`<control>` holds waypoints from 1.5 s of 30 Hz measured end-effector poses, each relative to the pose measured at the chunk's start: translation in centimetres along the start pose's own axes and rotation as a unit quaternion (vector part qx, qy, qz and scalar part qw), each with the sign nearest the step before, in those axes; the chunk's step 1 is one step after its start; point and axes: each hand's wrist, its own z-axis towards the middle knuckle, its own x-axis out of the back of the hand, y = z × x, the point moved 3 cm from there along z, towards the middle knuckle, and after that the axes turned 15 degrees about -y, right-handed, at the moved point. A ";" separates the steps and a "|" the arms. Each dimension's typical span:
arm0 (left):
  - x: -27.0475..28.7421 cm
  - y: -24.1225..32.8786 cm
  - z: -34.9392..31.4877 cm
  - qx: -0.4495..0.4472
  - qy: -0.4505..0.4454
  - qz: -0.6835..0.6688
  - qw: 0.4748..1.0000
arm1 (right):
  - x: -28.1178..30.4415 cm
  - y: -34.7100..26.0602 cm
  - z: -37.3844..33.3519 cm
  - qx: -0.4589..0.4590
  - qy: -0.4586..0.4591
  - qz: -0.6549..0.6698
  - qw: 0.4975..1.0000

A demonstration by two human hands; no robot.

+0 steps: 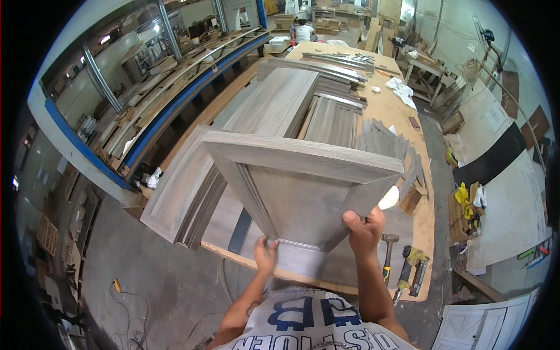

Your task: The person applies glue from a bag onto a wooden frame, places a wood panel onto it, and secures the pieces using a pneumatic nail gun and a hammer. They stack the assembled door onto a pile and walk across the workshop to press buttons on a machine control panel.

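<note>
A grey-brown wooden cabinet door [297, 189] with a raised frame and recessed panel stands tilted up in front of me. My left hand [266, 254] is closed on its lower left edge. Higher up on the right edge, my right hand [366, 231] grips the same door, thumb on the near side. Left of it lies a stack of similar doors [175, 195], overhanging the table's edge. To the right of my right hand are a hammer [389, 254] and a nail gun [412, 269] on the wooden worktable [424, 233]. The door hides part of the tabletop behind it.
Farther along the table lie a long grey panel [274, 99], loose wood strips [388, 143] and a white cloth [400, 90]. A blue-edged rack [181, 96] runs along the left. On the floor is a cable [119, 289]. A person [304, 32] is far off.
</note>
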 end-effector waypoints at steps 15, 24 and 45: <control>5.2 13.5 0.3 -0.062 -0.014 -0.440 0.896 | 11.3 0.0 -6.0 0.066 0.332 0.285 0.897; 16.7 20.7 1.1 -0.213 0.097 -0.255 0.938 | 6.2 10.8 -14.7 -0.171 0.167 0.442 0.865; 21.3 44.0 -4.7 -0.659 -0.063 0.221 0.717 | -2.2 18.7 -16.2 -0.371 -0.528 -0.216 0.733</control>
